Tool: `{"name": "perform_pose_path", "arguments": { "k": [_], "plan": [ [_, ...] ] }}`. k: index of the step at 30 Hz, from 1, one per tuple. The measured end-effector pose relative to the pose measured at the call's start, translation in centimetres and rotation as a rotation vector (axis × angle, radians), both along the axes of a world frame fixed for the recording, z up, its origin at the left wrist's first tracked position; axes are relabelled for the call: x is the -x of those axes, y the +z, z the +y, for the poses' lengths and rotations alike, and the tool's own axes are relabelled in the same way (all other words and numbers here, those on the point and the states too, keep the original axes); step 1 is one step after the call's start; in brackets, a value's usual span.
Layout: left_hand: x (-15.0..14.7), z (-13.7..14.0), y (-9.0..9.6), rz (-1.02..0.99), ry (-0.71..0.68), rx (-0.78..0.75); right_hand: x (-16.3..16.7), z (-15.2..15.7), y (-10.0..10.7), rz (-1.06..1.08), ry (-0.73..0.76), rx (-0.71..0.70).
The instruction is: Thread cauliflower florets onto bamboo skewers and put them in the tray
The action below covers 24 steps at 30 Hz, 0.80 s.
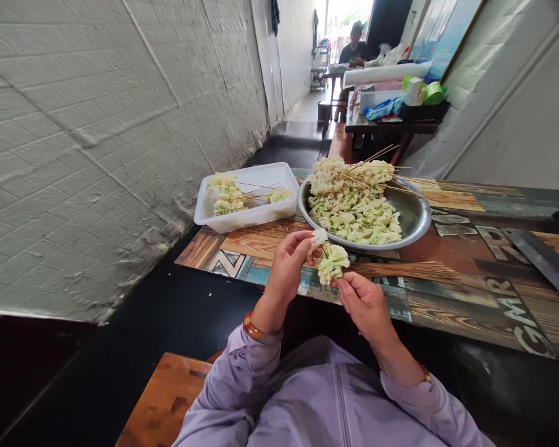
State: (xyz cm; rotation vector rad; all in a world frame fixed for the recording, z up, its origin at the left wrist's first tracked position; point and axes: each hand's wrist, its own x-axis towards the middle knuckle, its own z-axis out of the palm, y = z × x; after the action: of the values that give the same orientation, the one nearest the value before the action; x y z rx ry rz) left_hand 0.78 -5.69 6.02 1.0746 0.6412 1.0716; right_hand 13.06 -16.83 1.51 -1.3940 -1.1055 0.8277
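Note:
My left hand is closed in a pinch on a pale cauliflower floret, just in front of the metal bowl. Close beside it, a larger cluster of cauliflower is pinched at its lower right by my right hand. Any stick inside that cluster is too hidden to make out. The grey metal bowl holds loose florets, with finished cauliflower skewers lying across its far side. Thin bamboo skewers lie in a bundle on the table, right behind my right hand.
A white plastic tray with several cauliflower skewers stands left of the bowl. On the patterned wooden table, a cleaver-like blade lies at the right. A person sits at a farther table. A white wall runs along the left.

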Motion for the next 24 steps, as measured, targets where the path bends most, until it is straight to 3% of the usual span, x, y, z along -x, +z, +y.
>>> {"name": "perform_pose_path", "arguments": {
  "k": [5, 12, 24],
  "plan": [
    [0.1, -0.3, 0.1, 0.084, -0.047, -0.017, 0.1, -0.1, -0.3, -0.038, 0.016, -0.004],
    [0.4, -0.5, -0.1, 0.231, 0.004, -0.092, 0.4, -0.4, 0.2, -0.142, 0.003, -0.004],
    [0.7, -0.7, -0.1, 0.267, 0.033, -0.144, 1.4, 0.0, 1.1, -0.216, -0.034, -0.012]
  ]
}}
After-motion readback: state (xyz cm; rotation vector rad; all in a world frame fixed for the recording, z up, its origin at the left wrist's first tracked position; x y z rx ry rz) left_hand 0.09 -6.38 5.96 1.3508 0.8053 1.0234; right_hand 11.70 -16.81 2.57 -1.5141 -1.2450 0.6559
